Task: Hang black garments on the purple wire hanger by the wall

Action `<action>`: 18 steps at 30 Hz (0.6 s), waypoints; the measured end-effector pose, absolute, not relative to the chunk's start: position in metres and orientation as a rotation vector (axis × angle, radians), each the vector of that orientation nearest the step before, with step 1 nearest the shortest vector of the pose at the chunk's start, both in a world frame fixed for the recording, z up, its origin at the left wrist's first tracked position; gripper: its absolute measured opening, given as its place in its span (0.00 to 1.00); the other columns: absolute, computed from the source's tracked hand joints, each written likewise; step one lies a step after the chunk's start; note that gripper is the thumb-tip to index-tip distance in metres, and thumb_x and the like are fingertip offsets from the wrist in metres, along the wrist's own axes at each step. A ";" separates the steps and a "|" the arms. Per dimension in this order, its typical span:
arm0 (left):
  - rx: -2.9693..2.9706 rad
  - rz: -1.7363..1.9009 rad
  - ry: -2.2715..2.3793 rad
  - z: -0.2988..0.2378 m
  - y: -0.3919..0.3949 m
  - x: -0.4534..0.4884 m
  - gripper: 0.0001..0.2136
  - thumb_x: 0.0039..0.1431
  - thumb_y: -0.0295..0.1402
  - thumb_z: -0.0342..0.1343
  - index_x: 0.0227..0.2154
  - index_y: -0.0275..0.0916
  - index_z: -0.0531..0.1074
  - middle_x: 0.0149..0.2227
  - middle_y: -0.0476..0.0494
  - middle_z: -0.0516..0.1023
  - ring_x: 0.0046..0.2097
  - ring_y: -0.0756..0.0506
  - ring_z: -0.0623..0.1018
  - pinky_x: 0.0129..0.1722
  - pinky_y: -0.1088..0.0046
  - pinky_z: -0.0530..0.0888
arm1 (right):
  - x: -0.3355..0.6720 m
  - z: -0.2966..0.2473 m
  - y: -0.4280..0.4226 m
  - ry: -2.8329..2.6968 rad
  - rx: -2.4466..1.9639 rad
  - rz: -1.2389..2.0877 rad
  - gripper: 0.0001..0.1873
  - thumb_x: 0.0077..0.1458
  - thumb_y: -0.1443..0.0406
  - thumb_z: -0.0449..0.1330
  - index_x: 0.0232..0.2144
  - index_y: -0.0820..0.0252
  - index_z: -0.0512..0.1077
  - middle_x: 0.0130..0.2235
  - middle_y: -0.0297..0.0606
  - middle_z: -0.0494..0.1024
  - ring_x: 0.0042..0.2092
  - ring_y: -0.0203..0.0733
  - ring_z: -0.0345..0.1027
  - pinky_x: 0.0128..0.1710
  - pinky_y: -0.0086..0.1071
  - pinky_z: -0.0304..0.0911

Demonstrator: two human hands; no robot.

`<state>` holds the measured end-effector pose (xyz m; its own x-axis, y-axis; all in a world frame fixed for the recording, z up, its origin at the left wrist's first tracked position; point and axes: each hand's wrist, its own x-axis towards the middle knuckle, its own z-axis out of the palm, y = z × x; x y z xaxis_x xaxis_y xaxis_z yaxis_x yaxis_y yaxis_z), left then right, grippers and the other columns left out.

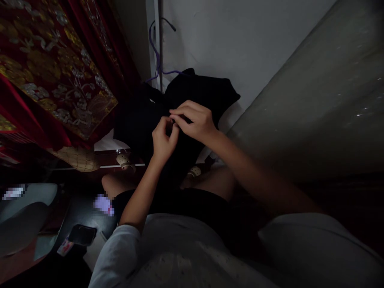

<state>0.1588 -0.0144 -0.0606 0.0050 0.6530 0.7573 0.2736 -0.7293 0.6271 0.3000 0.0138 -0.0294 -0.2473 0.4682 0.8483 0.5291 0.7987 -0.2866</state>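
Note:
A black garment point(141, 116) hangs on a purple hanger point(157, 56) in front of me, against a pale wall. My left hand point(163, 140) is raised to its front with thumb and fingers pinched on the cloth near the middle. Just above and to the right, my right hand point(195, 120) pinches the same spot, fingertips meeting those of the left. What lies between the fingertips is too small and dark to name. My knees and black shorts show below the garment.
A red curtain with gold embroidery point(51, 64) hangs at the left. A large grey-green slab point(315, 104) leans at the right. A dark phone point(82, 235) lies on a black surface at lower left. Pale shoes point(124, 162) sit on the floor.

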 end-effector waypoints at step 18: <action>2.097 1.747 1.049 -0.046 -0.007 0.122 0.08 0.68 0.34 0.56 0.33 0.40 0.66 0.28 0.52 0.66 0.30 0.50 0.68 0.35 0.73 0.67 | 0.279 -0.005 0.045 -1.930 -0.822 -0.054 0.09 0.69 0.63 0.54 0.41 0.56 0.74 0.44 0.43 0.78 0.50 0.50 0.72 0.55 0.50 0.69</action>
